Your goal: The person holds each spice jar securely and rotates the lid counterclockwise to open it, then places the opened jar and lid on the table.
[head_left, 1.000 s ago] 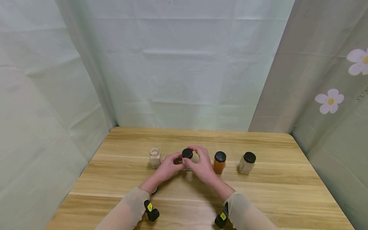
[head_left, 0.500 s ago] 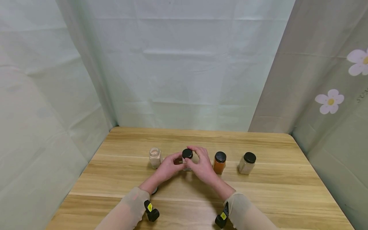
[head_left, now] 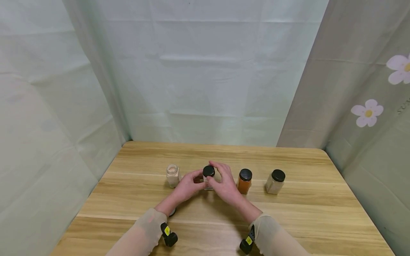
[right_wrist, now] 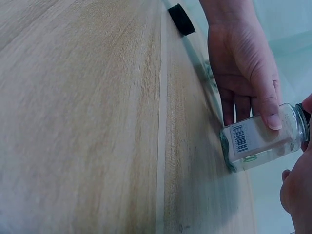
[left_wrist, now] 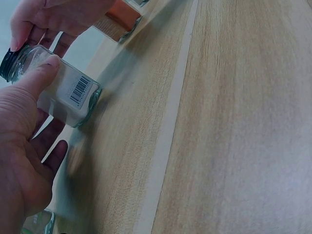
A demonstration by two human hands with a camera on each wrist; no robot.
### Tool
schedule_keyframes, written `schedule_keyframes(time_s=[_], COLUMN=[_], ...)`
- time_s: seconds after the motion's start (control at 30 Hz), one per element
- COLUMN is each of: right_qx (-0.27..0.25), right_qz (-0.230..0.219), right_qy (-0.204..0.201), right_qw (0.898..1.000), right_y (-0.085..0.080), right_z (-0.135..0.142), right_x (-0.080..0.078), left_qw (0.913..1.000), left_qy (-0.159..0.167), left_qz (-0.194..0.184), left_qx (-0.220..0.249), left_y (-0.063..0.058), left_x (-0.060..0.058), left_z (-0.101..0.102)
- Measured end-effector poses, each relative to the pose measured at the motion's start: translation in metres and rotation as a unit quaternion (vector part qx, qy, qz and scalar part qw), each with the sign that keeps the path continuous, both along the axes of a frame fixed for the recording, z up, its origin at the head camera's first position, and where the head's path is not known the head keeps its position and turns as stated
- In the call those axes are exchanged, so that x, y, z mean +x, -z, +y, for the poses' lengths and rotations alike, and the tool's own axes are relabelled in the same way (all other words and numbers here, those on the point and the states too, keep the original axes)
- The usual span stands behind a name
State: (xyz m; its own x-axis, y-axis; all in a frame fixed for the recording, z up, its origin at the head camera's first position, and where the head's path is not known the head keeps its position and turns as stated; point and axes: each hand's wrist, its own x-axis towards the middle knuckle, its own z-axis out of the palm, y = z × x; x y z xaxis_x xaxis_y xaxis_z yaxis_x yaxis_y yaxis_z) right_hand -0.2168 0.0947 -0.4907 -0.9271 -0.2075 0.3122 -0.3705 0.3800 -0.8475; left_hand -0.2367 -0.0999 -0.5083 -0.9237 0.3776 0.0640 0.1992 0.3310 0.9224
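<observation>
Only our right hand (head_left: 225,182) shows a slight change since the earlier frame: its forefinger sits a touch farther past the black lid (head_left: 209,171), while the jars look unmoved. We have the held jar (left_wrist: 68,90) between our two hands; whether its base touches the desk (head_left: 304,222), we cannot tell. Our left hand (head_left: 187,185) is wrapped around the glass body, and the right has thumb and forefinger clamped about the black lid, which is on the neck.

As far as we can judge, opening is done on one jar alone: the open jar (head_left: 173,177), left of the held jar, has a bare mouth, and a loose lid (right_wrist: 182,19) lies left of the held jar and nearer to us. Three jars, counting the held jar, have lids on.

Something pale seems to fill the open jar nearly to its neck. We see reddish-orange contents in the orange jar (head_left: 244,186), right of the held jar, and sandy contents in the beige jar (head_left: 274,185), farther right. On the held jar, a barcode label (right_wrist: 240,138) hides much of the glass, so we cannot tell how full it is.
</observation>
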Motion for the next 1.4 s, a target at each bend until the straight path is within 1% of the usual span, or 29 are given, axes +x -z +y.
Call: schedule_keyframes(time_s=[0.47,0.73,0.93,1.17,1.3,1.4], right_qx=[-0.012,-0.018,-0.032,-0.047,-0.052,-0.053], right_qz=[0.007,-0.006,-0.027,-0.041,-0.045,-0.048], right_qy=[0.009,0.024,0.031,0.041,0.046,0.05], right_qw=[1.0,1.0,0.999,0.997,0.997,0.996], right_y=[-0.0003,-0.0024,-0.003,-0.0022,-0.0014,-0.0007], right_z=[0.0001,-0.0001,-0.001,-0.002,-0.0021,-0.0023], right_x=[0.0001,0.0014,0.0018,0.0016,0.0009,0.0006], left_qw=[1.0,1.0,1.0,0.9998,0.9998,0.9999], left_qy=[0.0,0.004,0.0,-0.006,-0.011,-0.009], left_qz=[0.002,0.008,0.003,0.012,0.012,0.007], left_qx=[-0.005,-0.002,0.0,0.011,0.013,0.01], left_y=[-0.0012,-0.0004,0.0009,0.0025,0.0009,-0.0031], left_x=[0.0011,0.0001,-0.0012,-0.0012,0.0009,0.0031], left_z=[0.0009,-0.0001,-0.0001,0.0008,0.0024,0.0036])
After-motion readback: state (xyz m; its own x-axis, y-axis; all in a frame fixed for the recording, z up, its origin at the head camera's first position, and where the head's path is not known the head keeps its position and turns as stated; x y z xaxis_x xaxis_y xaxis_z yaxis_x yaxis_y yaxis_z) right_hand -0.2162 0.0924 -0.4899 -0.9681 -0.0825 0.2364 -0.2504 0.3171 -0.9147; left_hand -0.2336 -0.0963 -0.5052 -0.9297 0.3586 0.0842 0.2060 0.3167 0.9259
